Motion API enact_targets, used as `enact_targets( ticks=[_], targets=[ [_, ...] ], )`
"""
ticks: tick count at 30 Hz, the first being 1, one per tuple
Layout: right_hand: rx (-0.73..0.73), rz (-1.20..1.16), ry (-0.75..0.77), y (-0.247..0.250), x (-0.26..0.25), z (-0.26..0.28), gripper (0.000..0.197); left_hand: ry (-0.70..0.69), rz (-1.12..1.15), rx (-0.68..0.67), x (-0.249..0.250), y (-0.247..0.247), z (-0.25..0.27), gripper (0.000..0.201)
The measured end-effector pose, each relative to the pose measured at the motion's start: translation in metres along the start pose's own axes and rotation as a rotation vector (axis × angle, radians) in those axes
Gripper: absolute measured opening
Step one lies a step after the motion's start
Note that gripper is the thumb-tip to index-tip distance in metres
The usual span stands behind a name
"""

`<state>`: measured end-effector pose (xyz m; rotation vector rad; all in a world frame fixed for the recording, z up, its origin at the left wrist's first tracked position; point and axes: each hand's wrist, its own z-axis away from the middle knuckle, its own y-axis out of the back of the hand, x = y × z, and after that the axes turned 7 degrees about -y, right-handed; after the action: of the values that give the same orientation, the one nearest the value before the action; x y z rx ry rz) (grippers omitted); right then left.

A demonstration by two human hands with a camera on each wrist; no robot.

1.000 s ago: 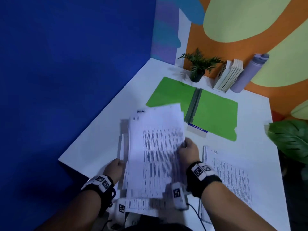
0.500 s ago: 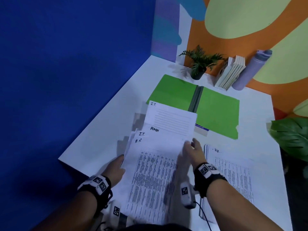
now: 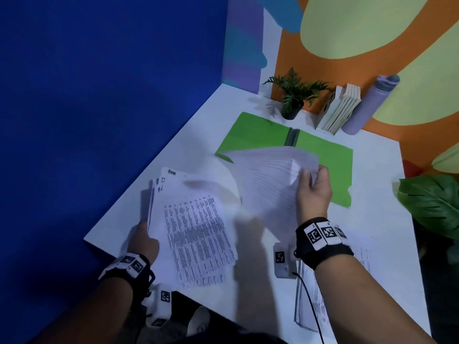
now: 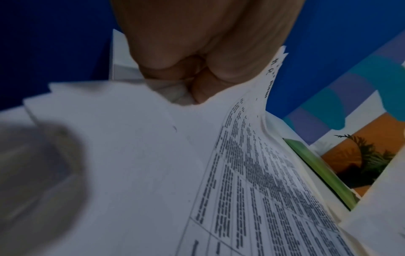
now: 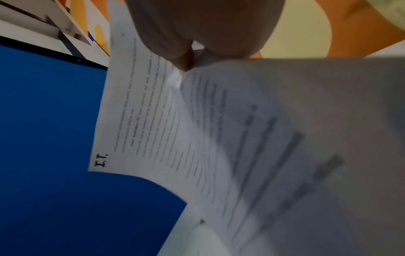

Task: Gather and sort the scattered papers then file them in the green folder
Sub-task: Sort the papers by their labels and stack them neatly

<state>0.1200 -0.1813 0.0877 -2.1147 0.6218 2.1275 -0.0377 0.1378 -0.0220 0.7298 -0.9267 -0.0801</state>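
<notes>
Paper marked I.T., a white printed sheet (image 3: 270, 180), is pinched in your right hand (image 3: 313, 192) above the open green folder (image 3: 323, 155) on the white surface (image 3: 380, 199); your left hand (image 3: 145, 240) grips the remaining printed stack (image 3: 193, 227).

Dim, motion-blurred frames (wide-angle warped)

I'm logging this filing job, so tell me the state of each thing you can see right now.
Green folder: open, flat on table.
Paper stack: gripped by left hand, fanned.
I.T. sheet: lifted, pinched by right hand.
H.R. pile: lying on table.
Books: closed, leaning.
Purple bottle: capped, leaning.
</notes>
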Motion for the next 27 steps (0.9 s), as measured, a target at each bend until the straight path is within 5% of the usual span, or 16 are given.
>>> enact_targets(
  ticks=[3,8,13,18,21,25,27],
  targets=[
    [-0.132,-0.026,-0.093,-0.006,0.001,0.002,0.014,-0.005,0.061,-0.015,0.006,-0.002,-0.003,0.055],
    [-0.290,0.196,-0.301,-0.017,0.057,0.023,0.025,-0.060,0.196,-0.244,0.021,-0.024,0.010,0.050],
    [-0.404,0.157,-0.427,-0.013,0.083,0.055,0.011,-0.061,0.458,-0.384,0.049,-0.027,0.034,0.040],
    [-0.447,0.113,-0.600,-0.003,0.088,0.060,0.076,-0.028,0.564,-0.379,0.073,-0.026,0.046,0.029],
    [-0.321,0.031,-0.561,0.004,0.074,0.055,0.071,-0.006,0.617,-0.409,0.091,-0.024,0.058,0.040],
    [-0.217,-0.023,-0.308,0.010,0.031,0.057,0.035,-0.301,0.473,-0.250,0.116,-0.030,0.065,0.020],
    [-0.183,-0.085,-0.199,0.014,0.012,0.060,0.033,-0.381,0.440,-0.174,0.128,-0.032,0.066,0.029]
  ],
)
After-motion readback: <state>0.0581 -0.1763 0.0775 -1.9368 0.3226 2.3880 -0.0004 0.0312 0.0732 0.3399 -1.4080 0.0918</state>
